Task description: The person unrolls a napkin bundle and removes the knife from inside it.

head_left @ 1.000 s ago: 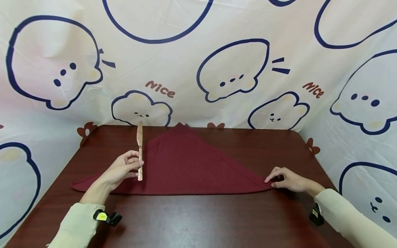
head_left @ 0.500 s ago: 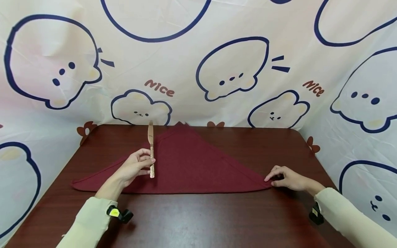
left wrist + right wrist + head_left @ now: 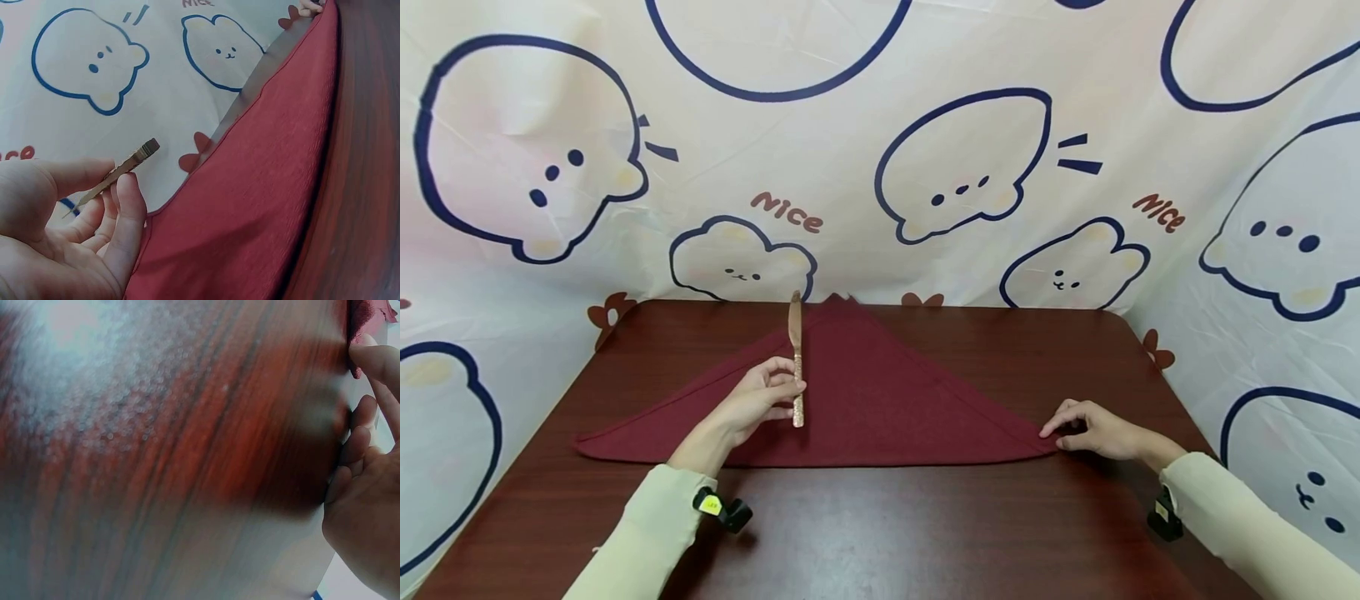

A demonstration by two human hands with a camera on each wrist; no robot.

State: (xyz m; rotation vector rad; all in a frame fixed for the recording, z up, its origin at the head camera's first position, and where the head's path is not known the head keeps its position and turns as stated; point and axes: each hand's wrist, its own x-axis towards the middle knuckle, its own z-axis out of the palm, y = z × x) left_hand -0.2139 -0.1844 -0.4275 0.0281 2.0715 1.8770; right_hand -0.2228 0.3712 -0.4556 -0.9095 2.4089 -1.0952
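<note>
My left hand (image 3: 748, 408) holds a rose-gold table knife (image 3: 795, 331) by its glittery handle, with the blade pointing to the back. In the left wrist view the knife (image 3: 132, 161) is pinched between thumb and fingers, seen end-on above the cloth. Below it lies a dark red cloth napkin (image 3: 880, 392), folded into a triangle, its long edge toward me and its point at the back. My right hand (image 3: 1101, 431) pinches the napkin's right corner at the table. The right wrist view has thumb and forefinger at that cloth corner (image 3: 367, 319).
The dark brown wooden table (image 3: 880, 533) reaches to a pale hanging sheet (image 3: 842, 158) printed with cartoon outlines, which also closes in both sides. Each wrist carries a small black camera, such as the left camera (image 3: 722, 510).
My left hand has carried the knife to the right, from over the napkin's left part toward its middle. The right hand and the napkin have stayed in place.
</note>
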